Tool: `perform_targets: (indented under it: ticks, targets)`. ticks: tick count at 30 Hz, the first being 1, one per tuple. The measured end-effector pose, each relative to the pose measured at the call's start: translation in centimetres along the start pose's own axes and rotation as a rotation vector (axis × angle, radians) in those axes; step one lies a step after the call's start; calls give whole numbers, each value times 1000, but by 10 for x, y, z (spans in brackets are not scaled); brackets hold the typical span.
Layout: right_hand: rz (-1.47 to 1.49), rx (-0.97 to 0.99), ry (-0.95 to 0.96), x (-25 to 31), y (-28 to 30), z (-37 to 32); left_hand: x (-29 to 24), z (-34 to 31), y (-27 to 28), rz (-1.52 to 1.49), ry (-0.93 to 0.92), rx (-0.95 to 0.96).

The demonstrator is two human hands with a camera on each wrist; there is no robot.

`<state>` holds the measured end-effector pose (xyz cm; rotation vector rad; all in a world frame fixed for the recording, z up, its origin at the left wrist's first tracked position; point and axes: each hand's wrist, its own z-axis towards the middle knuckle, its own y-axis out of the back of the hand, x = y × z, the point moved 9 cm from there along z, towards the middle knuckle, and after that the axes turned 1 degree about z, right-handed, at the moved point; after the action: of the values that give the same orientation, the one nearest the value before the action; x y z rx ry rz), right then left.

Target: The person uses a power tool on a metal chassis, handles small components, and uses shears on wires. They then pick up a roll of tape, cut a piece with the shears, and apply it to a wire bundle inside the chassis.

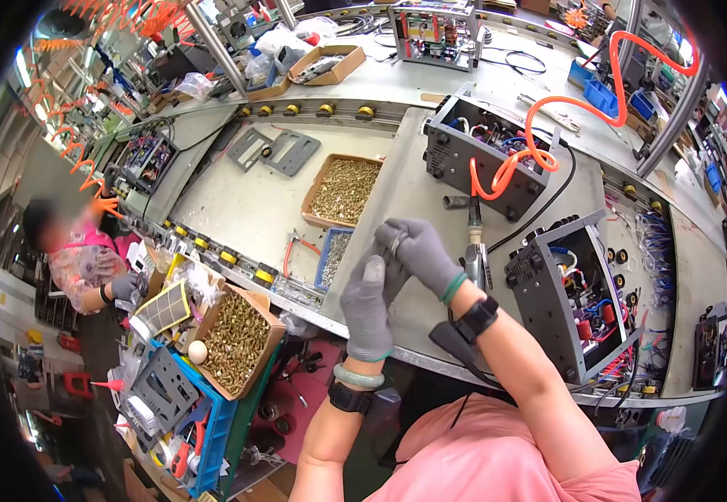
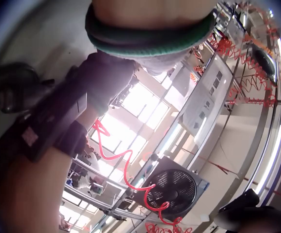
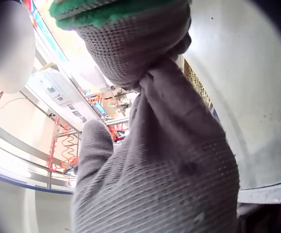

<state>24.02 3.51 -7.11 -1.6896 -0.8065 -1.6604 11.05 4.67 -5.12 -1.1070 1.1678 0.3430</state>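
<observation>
Both hands wear grey knitted gloves and meet over the near edge of the workbench. My left hand [image 1: 367,314] has its thumb sticking up and its fingers stretched towards the other hand. My right hand [image 1: 424,258], with a green glove cuff, curls its fingers round the finger part of the left glove [image 3: 164,184]. In the right wrist view the gripped fabric is drawn into folds. The left fingertips are hidden inside that grip. Just right of the hands, an air-hose tool [image 1: 475,243] lies on the grey mat.
Two opened dark-cased electronic units [image 1: 493,155] [image 1: 568,301] stand to the right. An orange coiled hose [image 1: 623,84] hangs over them. A box of brass-coloured fasteners [image 1: 345,191] and a blue tray [image 1: 334,258] lie beyond the hands. Another box of fasteners [image 1: 234,339] stands lower left; a person [image 1: 87,259] works farther left.
</observation>
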Motion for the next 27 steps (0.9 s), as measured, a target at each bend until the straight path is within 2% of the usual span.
perform_targets:
  ticks: [1,3,4,5,7,8,11,12,13,15,16,17,19,21,22,23,24,25,26,27]
  targets:
    - [123,58,10,5,-9,-7,1,5,2,0,2,7]
    - [-152,84,173,29,-19,-30,10,11,33,137,39,-214]
    - [-256,75,131,35,-22,-38,11,14,33,90,-43,-176]
    - [-260,58,127,27,-22,-36,16,15,31,88,-33,-160]
    - [-387,-20,159,11,-17,-30,28,10,34,173,104,-290]
    - [-339,17,5,-6,-14,-27,52,11,49,210,196,-252]
    - [-498,-43,-102,-35,5,-9,61,9,28,211,114,-151]
    - [-389,-91,-65,-53,8,-2,71,12,30,297,159,-4]
    - [-374,-59,-57,-43,6,-3,52,-1,10,200,129,29]
    - [-569,72,-191,-38,-4,1,103,-3,48,-300,213,-46]
    - [-560,106,-182,-39,-15,5,54,-13,31,18,138,82]
    - [-579,47,-147,-39,-20,8,34,-26,51,30,128,58]
    - [-598,-69,-83,-48,-11,27,30,-69,69,1150,224,433]
    - [-595,-110,-53,-51,5,47,-32,-102,12,785,34,446]
    - [-328,-56,-179,-51,10,48,-49,-103,16,707,86,377]
    - [-62,-8,-306,-52,10,42,-58,-86,42,760,111,253]
    - [-70,-5,-320,-49,9,35,-74,-56,65,1043,-68,221]
    - [-400,-62,-244,-35,14,31,-76,-25,97,855,31,16]
    - [-722,-125,-153,-17,17,28,-87,11,113,964,-35,-14]
    - [-722,-128,-158,-14,20,19,-85,49,144,999,-94,15]
